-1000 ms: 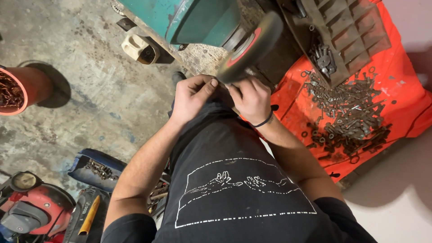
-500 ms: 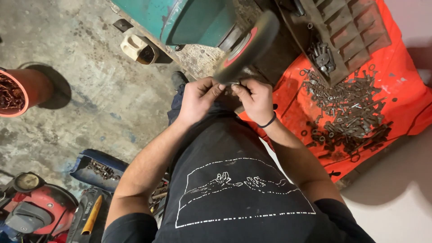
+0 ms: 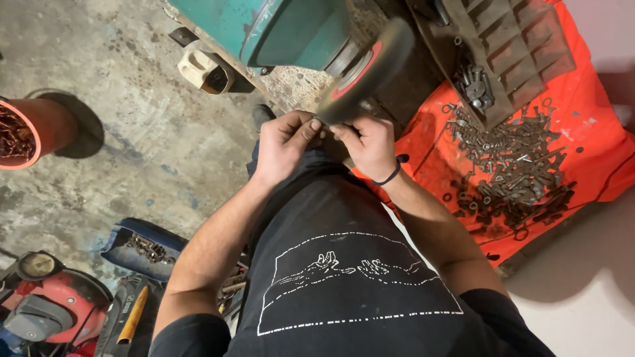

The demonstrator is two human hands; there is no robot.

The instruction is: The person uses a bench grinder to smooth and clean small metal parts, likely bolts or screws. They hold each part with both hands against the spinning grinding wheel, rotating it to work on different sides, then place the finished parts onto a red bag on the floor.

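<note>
My left hand [image 3: 286,144] and my right hand [image 3: 365,145] are held together just below a spinning wire wheel [image 3: 367,69] with a red hub, mounted on a teal bench grinder [image 3: 278,30]. The fingertips of both hands pinch one small metal part [image 3: 325,127] against the wheel's lower edge. The part is almost fully hidden by the fingers. A black band sits on my right wrist.
An orange cloth [image 3: 582,132] at right carries a heap of rusty bolts and rings [image 3: 512,172] and a dark slotted tray [image 3: 509,46]. An orange bucket [image 3: 30,132] of scrap stands at left. A blue bin [image 3: 142,248] of small parts and red power tools [image 3: 49,311] lie at lower left.
Both hands stay together under the wheel, shifting only slightly. The left fingers have closed tighter onto the small part at the wheel's edge.
</note>
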